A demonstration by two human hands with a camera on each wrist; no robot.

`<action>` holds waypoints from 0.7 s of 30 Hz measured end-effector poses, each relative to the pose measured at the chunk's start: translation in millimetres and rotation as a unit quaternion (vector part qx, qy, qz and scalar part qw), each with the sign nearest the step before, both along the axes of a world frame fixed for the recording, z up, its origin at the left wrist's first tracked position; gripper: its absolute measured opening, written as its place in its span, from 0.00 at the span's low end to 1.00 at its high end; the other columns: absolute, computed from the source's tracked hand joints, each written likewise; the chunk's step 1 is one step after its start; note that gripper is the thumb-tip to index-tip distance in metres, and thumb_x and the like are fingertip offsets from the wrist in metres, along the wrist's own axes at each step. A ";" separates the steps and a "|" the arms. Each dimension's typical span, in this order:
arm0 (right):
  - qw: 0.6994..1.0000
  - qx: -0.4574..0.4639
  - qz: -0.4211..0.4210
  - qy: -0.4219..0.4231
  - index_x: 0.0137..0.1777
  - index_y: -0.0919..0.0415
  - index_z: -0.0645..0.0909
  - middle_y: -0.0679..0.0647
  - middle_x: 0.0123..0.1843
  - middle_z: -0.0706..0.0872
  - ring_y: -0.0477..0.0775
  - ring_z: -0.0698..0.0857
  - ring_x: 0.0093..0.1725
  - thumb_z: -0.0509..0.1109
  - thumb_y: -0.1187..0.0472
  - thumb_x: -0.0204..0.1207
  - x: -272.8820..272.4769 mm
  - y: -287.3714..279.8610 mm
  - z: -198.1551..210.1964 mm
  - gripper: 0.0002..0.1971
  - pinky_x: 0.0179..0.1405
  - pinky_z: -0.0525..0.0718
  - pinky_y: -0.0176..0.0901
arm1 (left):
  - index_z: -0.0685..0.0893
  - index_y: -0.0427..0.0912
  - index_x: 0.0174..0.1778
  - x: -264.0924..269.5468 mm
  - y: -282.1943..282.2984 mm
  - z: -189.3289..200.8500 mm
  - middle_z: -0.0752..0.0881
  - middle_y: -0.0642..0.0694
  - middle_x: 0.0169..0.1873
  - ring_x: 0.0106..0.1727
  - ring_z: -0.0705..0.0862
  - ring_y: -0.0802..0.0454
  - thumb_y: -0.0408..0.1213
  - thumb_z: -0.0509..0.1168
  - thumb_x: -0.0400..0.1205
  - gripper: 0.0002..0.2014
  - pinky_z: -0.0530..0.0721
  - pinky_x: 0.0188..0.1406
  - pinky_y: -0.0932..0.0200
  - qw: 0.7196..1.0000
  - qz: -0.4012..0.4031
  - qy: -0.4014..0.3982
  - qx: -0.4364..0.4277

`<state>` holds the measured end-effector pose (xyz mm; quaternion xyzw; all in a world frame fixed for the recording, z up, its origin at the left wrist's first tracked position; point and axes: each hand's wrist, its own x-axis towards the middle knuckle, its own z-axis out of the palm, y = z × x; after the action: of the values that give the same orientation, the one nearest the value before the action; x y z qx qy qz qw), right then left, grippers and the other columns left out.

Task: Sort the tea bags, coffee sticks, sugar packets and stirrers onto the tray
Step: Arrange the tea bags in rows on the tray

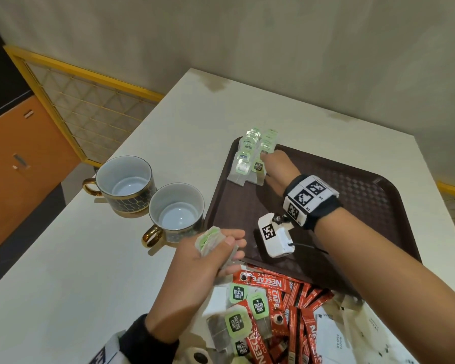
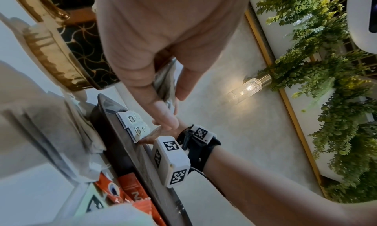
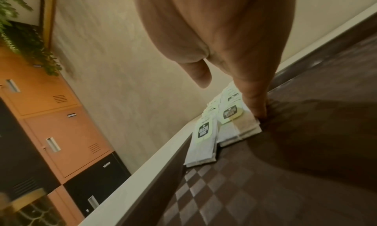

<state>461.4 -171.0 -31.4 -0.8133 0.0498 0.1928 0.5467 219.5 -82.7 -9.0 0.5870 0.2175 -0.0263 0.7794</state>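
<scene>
A brown tray (image 1: 352, 195) lies on the white table. Two rows of green-tagged tea bags (image 1: 247, 158) stand in its far left corner. My right hand (image 1: 275, 164) reaches to them, a straight finger (image 3: 255, 92) pressing on the tray against the right row's edge (image 3: 240, 126), thumb apart. My left hand (image 1: 221, 253) hovers by the tray's near left corner and grips a small stack of tea bags (image 1: 207, 240). Near me lies a mixed pile: loose tea bags (image 1: 237, 319), red coffee sticks (image 1: 300, 311), white sugar packets (image 1: 336, 334). No stirrers are visible.
Two dark, gold-handled cups (image 1: 125, 179) (image 1: 177, 208) stand left of the tray, the nearer one close to my left hand. The table's left edge (image 1: 116, 143) drops to the floor. Orange cabinets (image 1: 19, 153) stand further left.
</scene>
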 end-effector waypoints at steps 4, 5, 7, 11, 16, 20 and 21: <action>1.000 -0.003 -0.022 -0.018 0.41 0.57 0.72 0.54 0.41 0.77 0.50 0.77 0.38 0.59 0.69 0.81 1.0 -3.6 -3.7 0.09 0.50 0.81 0.51 | 0.90 0.45 0.53 -0.6 0.0 0.4 0.93 0.50 0.46 0.50 0.91 0.54 0.35 0.65 0.83 0.09 0.90 0.46 0.61 1.000 0.000 -0.004 -0.004; 0.999 -0.021 -0.020 -0.031 0.46 0.60 0.73 0.56 0.45 0.79 0.52 0.80 0.42 0.60 0.68 0.81 -0.6 -4.6 -1.8 0.04 0.49 0.82 0.49 | 0.90 0.45 0.54 -0.1 -0.3 1.0 0.93 0.50 0.46 0.50 0.91 0.54 0.35 0.65 0.83 0.09 0.90 0.48 0.60 1.000 0.000 -0.004 -0.008; 0.989 -0.117 0.026 -0.085 0.63 0.64 0.74 0.56 0.58 0.80 0.55 0.81 0.57 0.65 0.64 0.79 -2.9 -10.1 1.8 0.14 0.56 0.80 0.46 | 0.90 0.45 0.53 0.8 -0.7 1.8 0.93 0.50 0.47 0.51 0.91 0.53 0.34 0.65 0.84 0.09 0.90 0.51 0.57 1.000 -0.003 -0.004 -0.014; 0.900 -0.308 0.192 -0.242 0.67 0.61 0.77 0.61 0.65 0.76 0.61 0.77 0.65 0.75 0.58 0.74 -12.9 -11.5 12.6 0.22 0.58 0.76 0.45 | 0.90 0.46 0.53 1.1 -1.6 0.8 0.93 0.50 0.47 0.51 0.91 0.53 0.35 0.65 0.84 0.09 0.90 0.52 0.56 1.000 -0.006 -0.003 -0.015; 0.837 -0.397 0.282 -0.250 0.66 0.59 0.77 0.59 0.63 0.76 0.61 0.75 0.64 0.80 0.51 0.68 -11.2 5.2 10.8 0.28 0.60 0.80 0.56 | 0.90 0.44 0.52 0.2 -2.8 -2.1 0.93 0.49 0.46 0.51 0.91 0.52 0.35 0.65 0.83 0.09 0.90 0.50 0.57 1.000 -0.005 0.005 -0.023; 0.831 -0.407 0.288 -0.247 0.65 0.58 0.77 0.58 0.63 0.77 0.61 0.77 0.64 0.80 0.55 0.68 -5.0 12.9 10.7 0.27 0.59 0.82 0.57 | 0.90 0.45 0.52 -0.4 -0.5 -4.0 0.93 0.50 0.46 0.50 0.91 0.54 0.36 0.65 0.83 0.08 0.90 0.47 0.59 1.000 0.002 0.010 -0.026; 0.831 -0.409 0.287 -0.244 0.65 0.58 0.77 0.58 0.62 0.78 0.61 0.77 0.64 0.80 0.55 0.67 -3.4 13.1 11.0 0.27 0.59 0.82 0.57 | 0.90 0.45 0.52 -0.5 0.3 -4.4 0.93 0.50 0.46 0.50 0.91 0.54 0.36 0.65 0.83 0.08 0.90 0.47 0.59 1.000 0.003 0.010 -0.025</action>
<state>458.0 -157.9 -20.4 -0.9610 -0.2467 0.0978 0.0780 219.0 -82.4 -13.4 0.5662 0.2265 -0.0349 0.7917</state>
